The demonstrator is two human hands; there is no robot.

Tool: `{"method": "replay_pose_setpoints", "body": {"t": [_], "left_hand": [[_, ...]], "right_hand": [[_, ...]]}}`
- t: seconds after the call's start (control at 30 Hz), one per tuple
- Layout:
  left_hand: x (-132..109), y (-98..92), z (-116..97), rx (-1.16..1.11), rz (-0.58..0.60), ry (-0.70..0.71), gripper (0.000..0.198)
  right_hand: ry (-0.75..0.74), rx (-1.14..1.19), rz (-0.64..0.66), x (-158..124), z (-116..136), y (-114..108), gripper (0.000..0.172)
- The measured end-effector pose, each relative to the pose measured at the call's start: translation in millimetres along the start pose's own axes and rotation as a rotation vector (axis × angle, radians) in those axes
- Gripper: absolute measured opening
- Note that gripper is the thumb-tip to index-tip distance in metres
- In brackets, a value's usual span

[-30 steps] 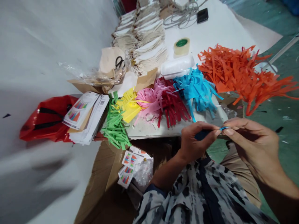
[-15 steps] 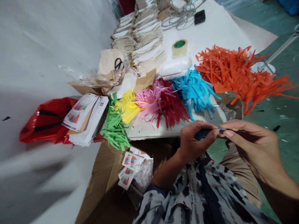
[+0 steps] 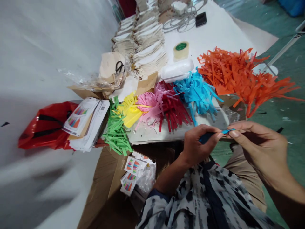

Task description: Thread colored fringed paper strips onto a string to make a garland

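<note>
A strip of blue tissue paper (image 3: 227, 131) stretches between my two hands, just in front of the table's near edge. My left hand (image 3: 199, 144) is closed on it, and a darker fold of the same blue shows inside the fingers. My right hand (image 3: 262, 141) pinches the strip's other end between thumb and fingertips. Beyond them, light-blue fringed tissue paper (image 3: 199, 90) lies on the table, with orange fringed tissue paper (image 3: 235, 73) to its right. Dark red (image 3: 176, 111), pink (image 3: 152, 103), yellow (image 3: 130, 111) and green fringes (image 3: 116, 130) lie leftward.
A white case (image 3: 177, 70), a tape roll (image 3: 181, 50) and stacked paper bundles (image 3: 149, 47) stand farther back. Scissors (image 3: 119, 66) lie on brown paper at left. Printed sheets (image 3: 82, 117) rest on a red bag (image 3: 45, 124). A cardboard box (image 3: 102, 181) with printed cards stands below.
Slightly more of the blue strip shows between my fingertips. My right hand has shifted a little to the right, while my left hand stays nearly in place.
</note>
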State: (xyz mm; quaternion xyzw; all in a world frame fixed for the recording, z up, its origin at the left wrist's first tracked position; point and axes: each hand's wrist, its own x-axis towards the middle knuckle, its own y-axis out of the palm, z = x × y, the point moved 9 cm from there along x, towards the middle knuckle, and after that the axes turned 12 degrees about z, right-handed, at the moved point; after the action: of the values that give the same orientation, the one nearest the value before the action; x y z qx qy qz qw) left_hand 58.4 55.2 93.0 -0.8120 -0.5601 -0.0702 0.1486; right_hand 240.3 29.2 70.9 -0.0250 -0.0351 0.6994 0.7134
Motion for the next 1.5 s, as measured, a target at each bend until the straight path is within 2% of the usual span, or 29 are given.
{"method": "replay_pose_setpoints", "body": {"t": [0.13, 0.2, 0.33, 0.5, 0.67, 0.93, 1.07, 1.17, 1.37, 1.5], "left_hand": [[1, 1.8, 1, -0.027, -0.016, -0.003, 0.026], [1, 2.3, 0, -0.023, -0.03, 0.0, 0.025], [1, 8.7, 1, -0.077, 0.015, -0.012, 0.029], [0, 9.5, 7, -0.095, -0.004, -0.073, 0.024], [0, 9.9, 2, -0.069, -0.012, -0.043, 0.019], [0, 12.6, -1, -0.022, -0.095, -0.015, 0.016], [1, 15.9, -5, -0.023, -0.047, -0.002, 0.017], [1, 14.6, -5, -0.016, -0.063, -0.018, 0.018], [0, 12.6, -10, 0.009, -0.141, 0.097, 0.012], [1, 14.4, 0, -0.047, -0.104, 0.001, 0.017]], "right_hand": [[0.003, 0.047, 0.063, 0, -1, 7, 0.019], [-0.043, 0.009, 0.039, 0, 6, 6, 0.016], [-0.097, -0.069, -0.01, -3, 15, 1, 0.013], [-0.069, -0.044, -0.004, -5, 9, -3, 0.016], [-0.03, -0.033, -0.033, -6, 2, -7, 0.018], [-0.069, -0.006, -0.004, -8, 7, 4, 0.012], [-0.11, -0.042, -0.027, -9, 13, -1, 0.009], [-0.088, -0.049, -0.016, -9, 10, -2, 0.011], [-0.081, -0.021, 0.031, -9, 9, 5, 0.009], [-0.102, -0.03, 0.006, -9, 14, 0, 0.02]]}}
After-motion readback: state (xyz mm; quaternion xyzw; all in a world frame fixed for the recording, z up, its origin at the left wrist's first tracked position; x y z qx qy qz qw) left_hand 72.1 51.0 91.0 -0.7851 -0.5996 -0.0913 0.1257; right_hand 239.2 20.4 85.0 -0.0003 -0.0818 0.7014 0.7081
